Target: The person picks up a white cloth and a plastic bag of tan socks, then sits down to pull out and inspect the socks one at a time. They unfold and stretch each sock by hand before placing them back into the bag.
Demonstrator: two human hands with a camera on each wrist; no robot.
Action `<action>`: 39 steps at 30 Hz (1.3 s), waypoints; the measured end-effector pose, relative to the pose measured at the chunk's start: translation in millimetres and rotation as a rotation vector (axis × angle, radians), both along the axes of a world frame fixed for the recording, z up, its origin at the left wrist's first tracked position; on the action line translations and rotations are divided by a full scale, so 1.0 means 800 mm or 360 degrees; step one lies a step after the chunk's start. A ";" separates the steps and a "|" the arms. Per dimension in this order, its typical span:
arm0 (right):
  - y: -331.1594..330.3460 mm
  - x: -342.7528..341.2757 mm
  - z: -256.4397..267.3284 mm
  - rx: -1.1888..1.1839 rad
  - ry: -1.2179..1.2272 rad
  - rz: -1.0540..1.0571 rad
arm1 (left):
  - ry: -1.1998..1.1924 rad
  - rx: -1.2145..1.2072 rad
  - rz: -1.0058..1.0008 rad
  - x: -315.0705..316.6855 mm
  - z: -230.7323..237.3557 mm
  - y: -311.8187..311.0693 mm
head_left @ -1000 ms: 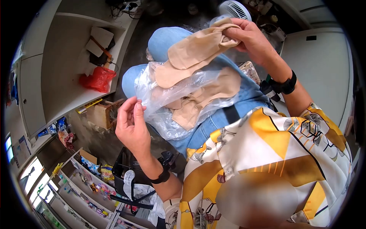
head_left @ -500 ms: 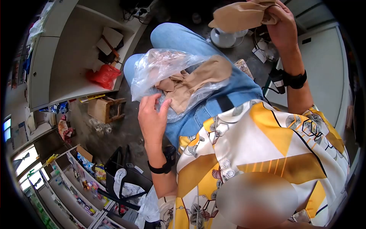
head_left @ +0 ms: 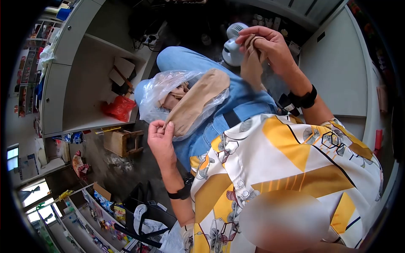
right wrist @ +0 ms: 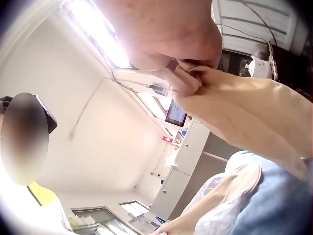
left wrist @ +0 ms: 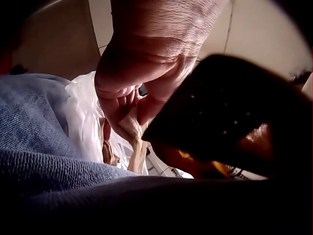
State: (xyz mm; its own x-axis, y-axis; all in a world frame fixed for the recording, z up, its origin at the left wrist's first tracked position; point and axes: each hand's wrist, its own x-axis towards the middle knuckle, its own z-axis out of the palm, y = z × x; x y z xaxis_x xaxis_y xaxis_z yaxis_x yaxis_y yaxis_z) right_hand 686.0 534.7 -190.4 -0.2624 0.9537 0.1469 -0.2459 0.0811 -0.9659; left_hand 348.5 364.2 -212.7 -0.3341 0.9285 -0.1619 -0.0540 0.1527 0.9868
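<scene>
A clear plastic bag (head_left: pixel 149 99) with beige socks in it lies across the person's lap. My left hand (head_left: pixel 162 141) pinches one end of a beige sock (head_left: pixel 198 99) stretched over the bag's opening. In the left wrist view, thumb and fingers meet on a fold of the thin fabric (left wrist: pixel 131 125). My right hand (head_left: pixel 272 48) is raised beyond the right side of the lap and grips bunched beige socks (head_left: pixel 252 69), whose feet hang down. The right wrist view shows their fabric (right wrist: pixel 244 107) trailing from the fingers. How many it holds, I cannot tell.
A white fan (head_left: pixel 232 50) stands on the floor beyond the right hand. To the left is an open cabinet with a red plastic bag (head_left: pixel 120 109), and a wooden stool (head_left: pixel 122 141) lies near it. A black bin (head_left: pixel 154 200) and shelves of small goods sit at the lower left.
The right hand swung up and away with its socks, then came back lower with them hanging. The left hand went from raised and free to pinching a sock on the bag.
</scene>
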 end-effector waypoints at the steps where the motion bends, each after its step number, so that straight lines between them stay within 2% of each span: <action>1: 0.003 -0.004 0.003 0.0024 -0.0013 -0.0013 | -0.0056 -0.0018 0.0053 0.003 0.005 -0.001; 3: 0.003 -0.011 0.005 0.0054 -0.0023 0.0080 | -0.0102 -0.0056 0.0130 -0.003 0.000 -0.011; 5: 0.003 -0.017 0.017 0.0098 -0.0016 0.0189 | 0.0022 -0.0109 0.0148 -0.014 -0.014 -0.023; 9: -0.007 -0.014 0.064 0.0050 0.0433 0.0812 | 0.0256 -0.0262 0.0110 -0.038 -0.032 -0.049; 11: -0.013 -0.018 0.082 0.0090 0.0521 0.0989 | 0.0361 -0.0375 0.0088 -0.045 -0.027 -0.055; 12: -0.018 -0.022 0.086 0.0110 0.0565 0.1075 | 0.0641 -0.0334 0.0134 -0.044 -0.023 -0.055; 14: -0.031 -0.042 0.074 0.0054 0.0296 0.1044 | 0.1196 -0.0243 0.0221 -0.033 -0.008 -0.048; 17: -0.026 -0.071 0.017 0.0405 -0.0549 0.1399 | 0.1621 0.0124 0.0260 -0.023 0.012 -0.026; 18: -0.026 -0.078 0.003 0.0601 -0.0828 0.1543 | 0.1546 0.0106 0.0151 -0.016 0.020 -0.017; 19: -0.024 -0.080 -0.009 0.0551 -0.0913 0.1662 | 0.1469 0.0090 0.0048 -0.008 0.030 -0.005; 21: -0.015 -0.092 -0.005 0.0290 -0.0865 0.1639 | 0.1340 -0.0032 -0.0150 0.003 0.037 0.017; 22: -0.011 -0.099 -0.002 0.0153 -0.0836 0.1619 | 0.1413 0.0051 -0.0188 0.001 0.030 0.030; 24: 0.008 -0.120 0.003 0.0171 -0.0932 0.1470 | 0.1565 0.0235 -0.0280 -0.011 0.007 0.060; 26: 0.028 -0.142 -0.002 0.0154 -0.1044 0.1379 | 0.1784 0.0417 -0.0199 -0.027 -0.008 0.090; 29: 0.043 -0.169 -0.028 0.0606 -0.1001 0.1180 | 0.1882 0.0503 -0.0121 -0.043 -0.006 0.119; 32: 0.052 -0.179 -0.041 0.0984 -0.1114 0.0651 | 0.1824 0.0459 -0.0162 -0.040 0.003 0.124; 34: 0.055 -0.178 -0.048 0.0970 -0.1172 0.0659 | 0.1762 0.0356 -0.0306 -0.031 0.003 0.114; 37: 0.050 -0.179 -0.062 0.1058 -0.1336 0.0611 | 0.2117 0.0486 -0.0340 -0.011 -0.005 0.104; 39: 0.039 -0.179 -0.064 0.0991 -0.1430 0.0628 | 0.2127 0.0194 -0.0405 -0.021 -0.018 0.104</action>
State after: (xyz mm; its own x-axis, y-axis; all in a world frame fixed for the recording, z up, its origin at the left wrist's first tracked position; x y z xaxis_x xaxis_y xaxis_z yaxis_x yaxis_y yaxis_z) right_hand 542.7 565.7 -241.4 -0.7730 0.6107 0.1718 0.3937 0.6741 -0.6249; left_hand 331.4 447.3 -226.9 0.0109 0.9724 0.2332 0.9593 -0.0760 0.2719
